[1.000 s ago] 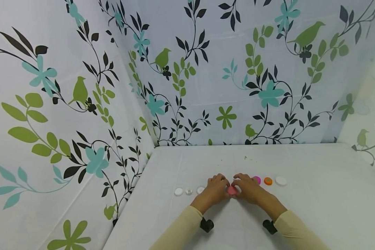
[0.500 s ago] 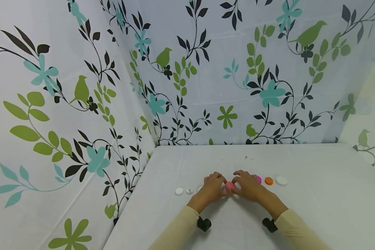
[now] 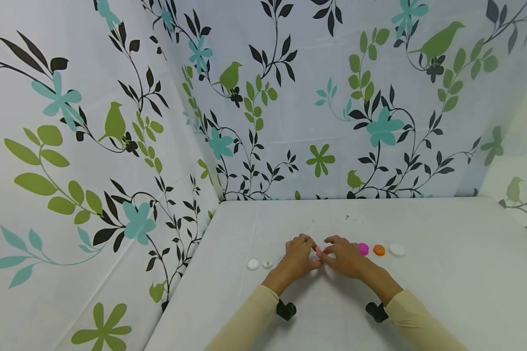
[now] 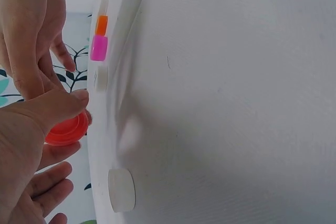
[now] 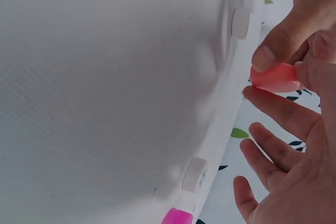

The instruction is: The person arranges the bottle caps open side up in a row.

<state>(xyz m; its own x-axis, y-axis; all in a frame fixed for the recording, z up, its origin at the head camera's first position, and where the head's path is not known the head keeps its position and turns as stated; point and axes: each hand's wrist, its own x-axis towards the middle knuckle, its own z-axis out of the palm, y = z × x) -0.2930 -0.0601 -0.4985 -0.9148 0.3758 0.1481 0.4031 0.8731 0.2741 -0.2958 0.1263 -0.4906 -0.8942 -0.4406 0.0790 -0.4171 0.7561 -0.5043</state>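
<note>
Both hands meet over the middle of the table and pinch a coral-red bottle cap [image 3: 318,250] between them. My left hand [image 3: 297,256] grips it with thumb and index finger. My right hand [image 3: 345,258] pinches its opposite side. In the left wrist view the round face of the red cap [image 4: 67,131] shows, raised above the tabletop. Edge-on in the right wrist view, the red cap [image 5: 275,78] sits between both thumbs and the right index finger, while the other right fingers spread loosely.
On the white table [image 3: 228,312], a white cap [image 3: 253,263] and a whitish cap [image 3: 268,264] lie left of the hands. A magenta cap [image 3: 363,249], an orange cap [image 3: 379,250] and a white cap [image 3: 396,250] lie right. Patterned curtain [image 3: 290,122] surrounds the back.
The red cap has risen slightly and turned from showing its face to nearly edge-on in the head view. Both hands have shifted a little farther from the body with it.
</note>
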